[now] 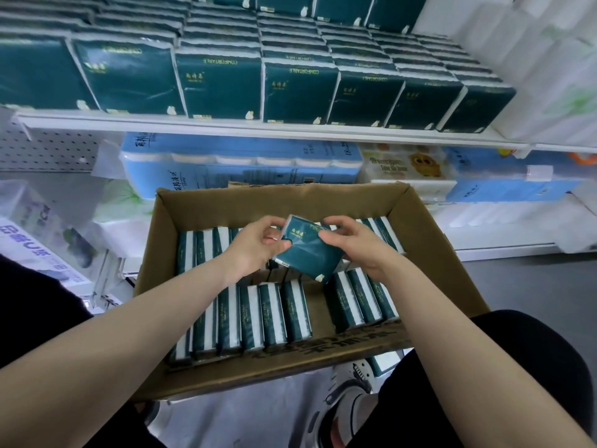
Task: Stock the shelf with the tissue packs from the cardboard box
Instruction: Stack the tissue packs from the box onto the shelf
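Observation:
A dark teal tissue pack point(305, 250) hangs tilted above the open cardboard box point(423, 227). My left hand point(258, 244) pinches its left edge and my right hand point(358, 244) grips its right side. Inside the box, two rows of teal and white tissue packs point(252, 315) stand on edge, with a gap in the near row right of centre. Above, the white shelf point(226, 126) carries several rows of the same teal packs point(219, 82) standing side by side.
Under the shelf lie blue multipacks of tissue rolls point(239, 169) and a white pack with a sunflower print point(410, 166). Wrapped white goods stand at the left point(42, 234) and far right. My knees and a white shoe point(352, 402) are below the box.

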Motion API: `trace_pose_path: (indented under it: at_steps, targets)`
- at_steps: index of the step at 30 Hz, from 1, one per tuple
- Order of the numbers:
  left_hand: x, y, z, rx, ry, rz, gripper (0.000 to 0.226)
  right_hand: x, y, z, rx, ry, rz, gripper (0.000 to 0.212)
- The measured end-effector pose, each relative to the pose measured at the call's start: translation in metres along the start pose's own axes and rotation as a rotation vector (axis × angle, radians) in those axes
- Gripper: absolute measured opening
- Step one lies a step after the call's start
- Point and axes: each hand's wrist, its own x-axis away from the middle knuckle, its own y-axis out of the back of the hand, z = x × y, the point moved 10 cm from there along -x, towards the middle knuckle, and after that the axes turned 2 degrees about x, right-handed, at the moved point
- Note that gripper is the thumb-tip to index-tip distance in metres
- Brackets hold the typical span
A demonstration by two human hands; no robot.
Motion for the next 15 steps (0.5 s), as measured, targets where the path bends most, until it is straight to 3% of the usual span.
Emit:
trace_pose_path:
  at_steps: [3,8,15]
  targets:
    - [-0.001,0.010,-0.007,0.030,0.000,-0.056,0.033,-0.002,0.011,0.000,-0.093,-0.005,-0.069,0.050]
    - [-0.006,0.018,-0.033,0.036,-0.035,-0.098,0.044,0.002,0.030,0.016,-0.204,0.061,-0.126,0.037]
    - [-0.018,0.006,-0.135,-0.023,-0.268,-0.102,0.029,0.018,0.103,0.074,-0.253,0.269,-0.317,0.032]
